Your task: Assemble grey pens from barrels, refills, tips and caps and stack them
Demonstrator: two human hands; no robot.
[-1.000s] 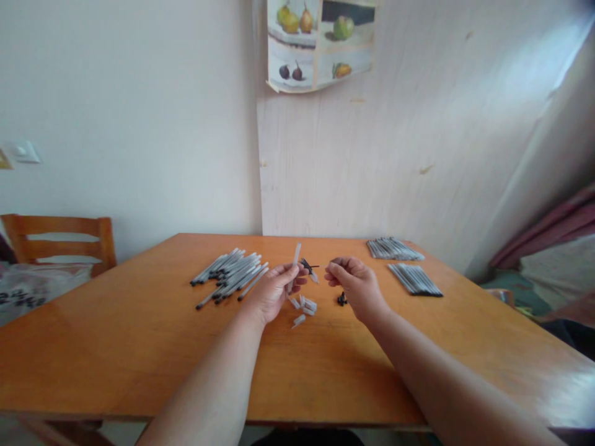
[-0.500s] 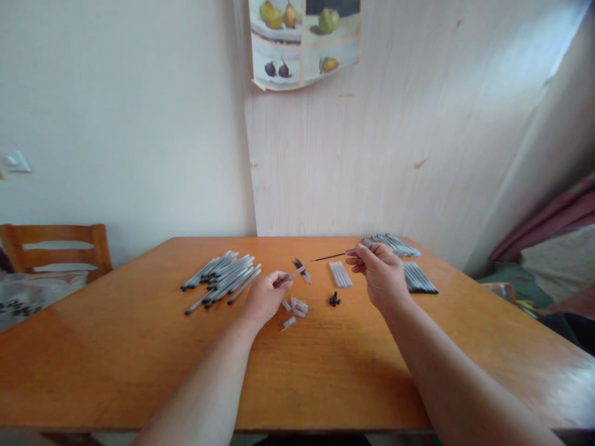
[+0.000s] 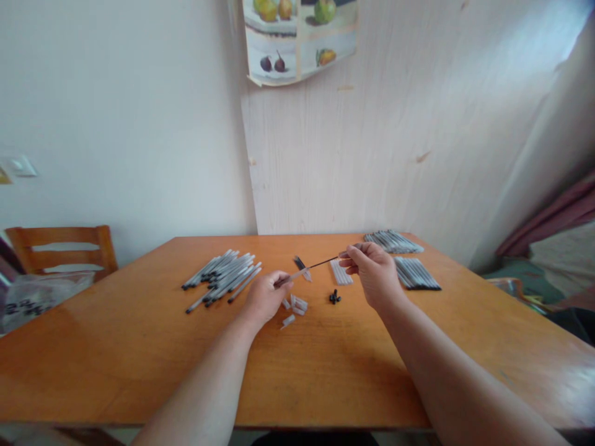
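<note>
The left hand (image 3: 269, 294) pinches a clear pen barrel (image 3: 298, 274); the right hand (image 3: 372, 266) grips a black refill (image 3: 324, 262), its tip at the barrel's end, above mid-table. Wood of the table (image 3: 297, 384) shows between the forearms to the near edge. At left, a see-through plastic bag (image 3: 65, 286) contains dark pieces (image 3: 25, 306). Pen rows (image 3: 417, 272) line the right; translucent caps (image 3: 299, 305) and black plugs (image 3: 334, 297) lie between.
</note>
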